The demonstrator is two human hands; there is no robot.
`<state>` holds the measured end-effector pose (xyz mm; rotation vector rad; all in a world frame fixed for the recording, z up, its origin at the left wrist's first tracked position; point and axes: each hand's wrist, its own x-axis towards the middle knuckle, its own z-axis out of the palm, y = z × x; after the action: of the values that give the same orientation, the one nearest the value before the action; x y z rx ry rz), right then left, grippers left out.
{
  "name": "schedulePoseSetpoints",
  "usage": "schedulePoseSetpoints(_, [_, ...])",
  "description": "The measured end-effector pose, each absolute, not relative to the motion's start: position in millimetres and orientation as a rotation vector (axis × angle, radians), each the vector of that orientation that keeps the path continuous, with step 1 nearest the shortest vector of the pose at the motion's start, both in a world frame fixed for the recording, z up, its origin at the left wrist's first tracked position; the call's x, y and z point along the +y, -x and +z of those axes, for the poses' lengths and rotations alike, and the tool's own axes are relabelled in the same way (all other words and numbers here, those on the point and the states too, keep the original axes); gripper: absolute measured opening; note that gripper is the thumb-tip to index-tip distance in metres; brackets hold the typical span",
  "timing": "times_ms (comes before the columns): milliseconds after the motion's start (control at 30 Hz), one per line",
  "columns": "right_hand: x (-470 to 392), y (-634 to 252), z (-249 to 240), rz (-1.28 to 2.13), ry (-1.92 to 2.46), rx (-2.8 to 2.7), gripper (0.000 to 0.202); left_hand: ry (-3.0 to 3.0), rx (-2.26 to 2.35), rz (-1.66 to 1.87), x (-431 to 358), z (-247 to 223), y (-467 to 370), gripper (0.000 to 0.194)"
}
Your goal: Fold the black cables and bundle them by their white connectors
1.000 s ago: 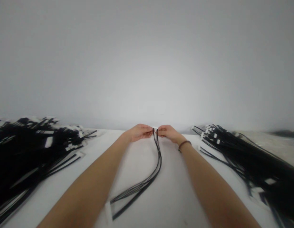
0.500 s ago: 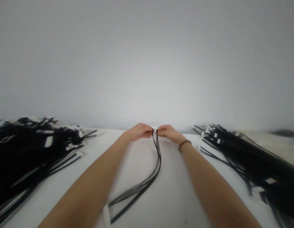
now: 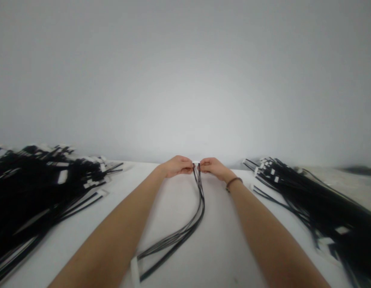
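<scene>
A black cable harness (image 3: 202, 206) curves over the white table, with a small white connector (image 3: 196, 162) at its far end and a larger white connector (image 3: 135, 271) at its near end, beside my left forearm. My left hand (image 3: 179, 165) pinches the left side of the small connector. On its right side, my right hand (image 3: 211, 166) grips it with closed fingers. A dark bracelet is round my right wrist. The fingertips are too small to make out in detail.
A large pile of black cables with white connectors (image 3: 29, 188) lies at the left. Another bundle of such cables (image 3: 317, 200) lies at the right, with clear plastic (image 3: 353, 184) behind it. A plain pale wall (image 3: 185, 80) rises behind the table (image 3: 221, 248).
</scene>
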<state>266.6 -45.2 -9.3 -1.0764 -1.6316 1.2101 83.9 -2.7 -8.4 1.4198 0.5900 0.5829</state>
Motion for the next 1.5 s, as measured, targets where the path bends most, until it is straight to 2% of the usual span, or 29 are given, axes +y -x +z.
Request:
schedulePoseSetpoints(567, [-44.6,-266.3,-8.7,1.186,1.107,-1.63,0.017,-1.451,0.632,0.584,0.1,-11.6,-85.7,0.021])
schedulePoseSetpoints(867, [-39.8,-269.1,-14.4,1.188,1.088,-1.645,0.019,-1.456,0.684,0.581,-8.1,-5.2,-88.0,0.034])
schedulePoseSetpoints(1167, [-41.6,-265.8,-12.9,1.263,1.063,-1.689,0.032,-1.454,0.619,0.616,-5.8,-9.0,-86.5,0.033])
schedulePoseSetpoints(1500, [-41.8,-264.9,-15.0,1.156,1.104,-1.751,0.033,-1.517,0.685,0.624,-4.7,-10.9,-88.5,0.03])
